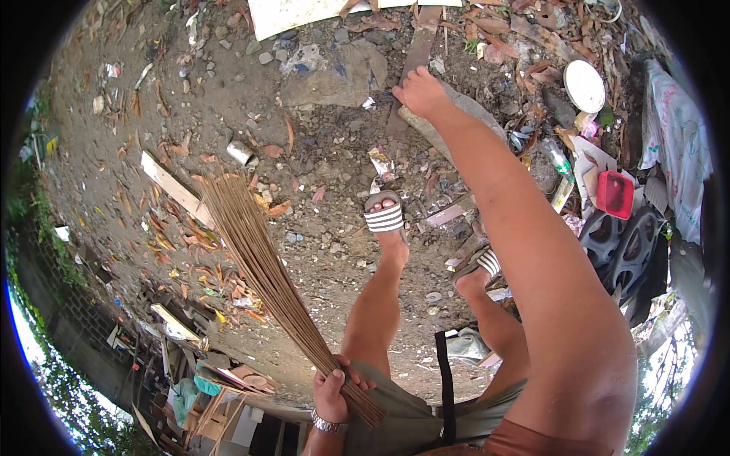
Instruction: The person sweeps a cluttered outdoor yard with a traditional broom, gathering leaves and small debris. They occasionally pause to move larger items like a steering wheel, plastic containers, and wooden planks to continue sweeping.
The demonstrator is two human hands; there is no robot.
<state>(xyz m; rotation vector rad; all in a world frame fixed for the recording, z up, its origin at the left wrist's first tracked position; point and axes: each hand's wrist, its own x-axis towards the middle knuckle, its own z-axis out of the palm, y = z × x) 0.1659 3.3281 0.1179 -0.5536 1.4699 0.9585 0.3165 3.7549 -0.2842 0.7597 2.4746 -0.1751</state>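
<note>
In my left hand point(333, 391), low in the picture, is a stick broom point(262, 266). The fingers wrap round its bound end, and the thin brown sticks fan out toward the upper left. My right arm stretches far forward. Its hand point(422, 93) is closed at the edge of a flat brown strip point(420, 52) lying on the dirt; the fingertips are partly hidden. Beside that hand lies a greyish flat piece point(468, 114), partly behind my forearm. A flattened dirty sheet point(338, 74) rests on the ground to its left.
My feet wear striped slides point(384, 219). Around them lie a tin can point(240, 153), a wooden board point(171, 186) and dry leaves. At right are a white round lid point(585, 87), a red tray point(614, 194), a plastic bottle point(561, 163) and dark wheel covers point(633, 247). Scrap wood point(228, 376) piles up lower left.
</note>
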